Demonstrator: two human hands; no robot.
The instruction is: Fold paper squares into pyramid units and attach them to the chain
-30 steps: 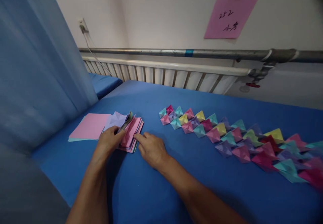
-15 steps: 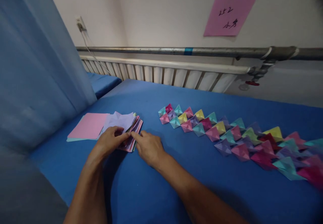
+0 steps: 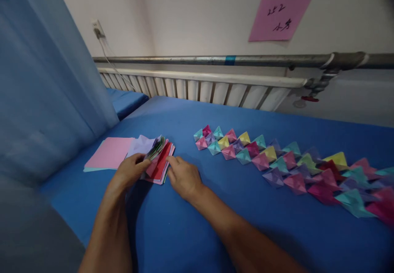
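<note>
Squares of coloured paper lie in a thick stack (image 3: 162, 164), its upper sheets bent up so that a red sheet (image 3: 163, 160) shows below them. My left hand (image 3: 131, 169) is closed on the raised sheets, thumb against their lower side. At the stack's right edge, my right hand (image 3: 184, 179) has its fingers curled, with thumb and index finger at the edge of the red sheet. Under the raised part, a lilac sheet (image 3: 142, 145) shows, and pink paper (image 3: 113, 153) over pale turquoise sheets lies to the left.
Several folded paper pieces (image 3: 243, 156) in many colours run in staggered rows to the right across the blue bed surface (image 3: 191, 232). A blue curtain (image 3: 52, 72) hangs at left. Behind stand a white radiator (image 3: 203, 90), a metal pipe (image 3: 191, 61) and a pink wall note (image 3: 283, 12).
The upper sheets have been spread up and leftward by my left hand, exposing the red sheet. My right hand has moved slightly right, apart from the left thumb.
</note>
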